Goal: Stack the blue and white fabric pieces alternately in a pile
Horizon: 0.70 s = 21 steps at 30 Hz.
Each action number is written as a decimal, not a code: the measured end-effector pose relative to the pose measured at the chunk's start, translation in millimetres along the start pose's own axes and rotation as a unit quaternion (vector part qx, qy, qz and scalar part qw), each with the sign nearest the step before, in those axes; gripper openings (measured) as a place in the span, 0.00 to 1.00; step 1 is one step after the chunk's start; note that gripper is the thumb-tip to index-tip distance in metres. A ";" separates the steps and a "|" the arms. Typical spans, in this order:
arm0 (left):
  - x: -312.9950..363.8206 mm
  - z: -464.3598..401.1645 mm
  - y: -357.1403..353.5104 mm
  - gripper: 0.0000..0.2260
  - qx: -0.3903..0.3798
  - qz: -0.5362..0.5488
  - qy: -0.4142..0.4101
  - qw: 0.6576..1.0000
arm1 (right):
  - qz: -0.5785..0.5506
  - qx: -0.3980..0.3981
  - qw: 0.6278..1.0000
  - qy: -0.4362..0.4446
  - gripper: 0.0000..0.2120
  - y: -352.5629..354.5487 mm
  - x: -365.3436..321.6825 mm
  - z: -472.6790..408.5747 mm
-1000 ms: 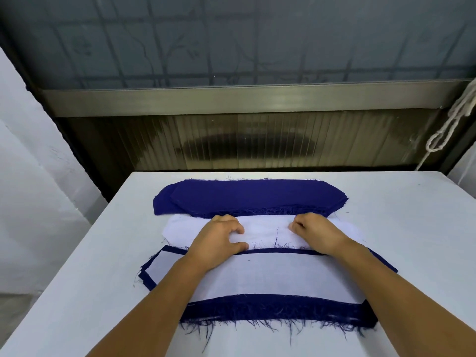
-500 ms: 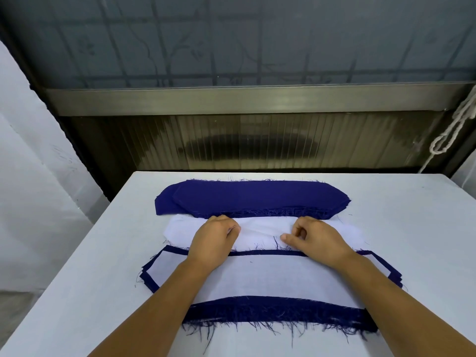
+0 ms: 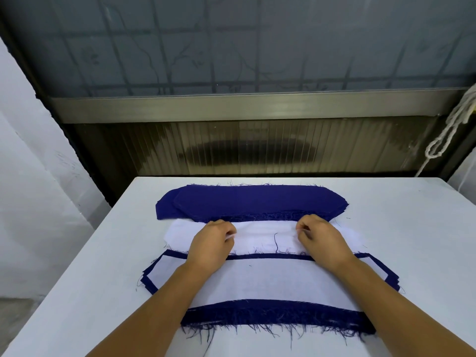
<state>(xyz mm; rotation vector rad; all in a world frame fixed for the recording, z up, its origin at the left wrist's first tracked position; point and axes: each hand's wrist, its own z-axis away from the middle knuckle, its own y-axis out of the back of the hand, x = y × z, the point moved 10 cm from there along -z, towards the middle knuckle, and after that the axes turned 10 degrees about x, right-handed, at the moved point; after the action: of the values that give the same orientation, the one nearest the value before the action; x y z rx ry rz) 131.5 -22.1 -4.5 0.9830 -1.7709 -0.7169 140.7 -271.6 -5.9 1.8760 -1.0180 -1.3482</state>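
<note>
A stack of dark blue fabric pieces [image 3: 252, 200] lies at the far side of the white table [image 3: 77, 292]. Just in front of it sits a stack of white fabric pieces [image 3: 262, 237]. Nearest me is the mixed pile [image 3: 270, 282], white on top with blue edges and a frayed blue hem showing. My left hand [image 3: 211, 242] pinches the top white piece of the middle stack near its left part. My right hand [image 3: 322, 237] pinches the same white piece further right. A loose blue thread lies on the white stack between my hands.
A dark ribbed panel and metal rail [image 3: 244, 106] rise behind the table's far edge. A white cord [image 3: 448, 130] hangs at the right. White sheeting [image 3: 31, 163] stands to the left of the table.
Both hands have shifted slightly away from me on the white stack, and their fingers have curled from pressing flat into pinching the top white piece.
</note>
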 end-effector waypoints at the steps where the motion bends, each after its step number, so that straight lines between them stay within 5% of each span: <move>1: -3.3 0.0 3.0 0.09 -0.001 -0.015 0.000 1.000 | 0.020 0.007 1.000 -0.008 0.04 2.7 4.7 -0.4; 6: -30.8 4.3 36.1 0.12 0.008 -0.047 0.013 0.999 | 0.042 0.022 0.999 -0.004 0.06 23.5 11.5 7.4; 14: 3.9 20.8 119.7 0.12 -0.003 0.018 -0.099 0.995 | -0.023 0.051 0.996 0.070 0.06 97.3 -30.4 45.2; 21: -8.0 39.4 108.0 0.08 -0.195 0.088 0.002 0.977 | -0.107 -0.138 0.984 -0.042 0.06 87.8 -8.8 63.6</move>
<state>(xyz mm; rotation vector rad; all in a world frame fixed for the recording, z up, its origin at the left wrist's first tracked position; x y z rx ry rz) 63.9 40.9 64.4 0.5558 -1.6064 -0.9041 57.7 -312.2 51.5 1.7686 -0.6415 -1.6129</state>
